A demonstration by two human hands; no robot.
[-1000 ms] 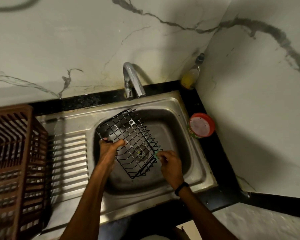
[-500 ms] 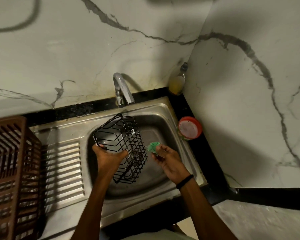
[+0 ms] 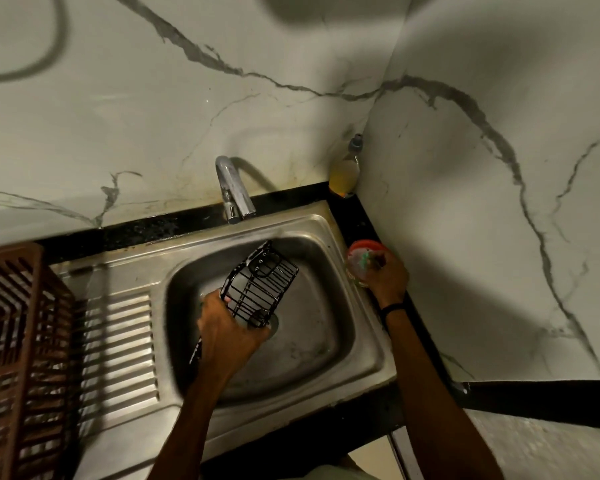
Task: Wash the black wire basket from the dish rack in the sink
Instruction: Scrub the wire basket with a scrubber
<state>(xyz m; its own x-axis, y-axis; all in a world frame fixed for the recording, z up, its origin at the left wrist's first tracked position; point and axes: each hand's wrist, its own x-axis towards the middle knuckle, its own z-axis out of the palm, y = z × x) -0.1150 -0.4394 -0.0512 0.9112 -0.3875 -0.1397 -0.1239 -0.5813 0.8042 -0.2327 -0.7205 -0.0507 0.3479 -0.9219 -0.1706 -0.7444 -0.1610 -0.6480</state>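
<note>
While the black wire basket (image 3: 260,284) is gripped by the left hand (image 3: 227,332) and held tilted over the sink (image 3: 361,344) bowl, the right hand (image 3: 387,277) is kept well apart, pressed onto a red-rimmed tub (image 3: 359,259) on the counter; whether it grasps anything cannot be told.

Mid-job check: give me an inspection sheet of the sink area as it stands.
Surface: steel sink, ribbed drainboard on its left.
Job's things: black wire basket, tilted over the basin; no water seen at the tap.
Clutter: red-lidded tub and soap bottle on the black ledge; brown rack at far left.
Grips: left hand closed on the basket; right hand at the tub, with something green, blurred.
Cables: nothing seen.
Surroundings: marble-pattern corner walls.
</note>
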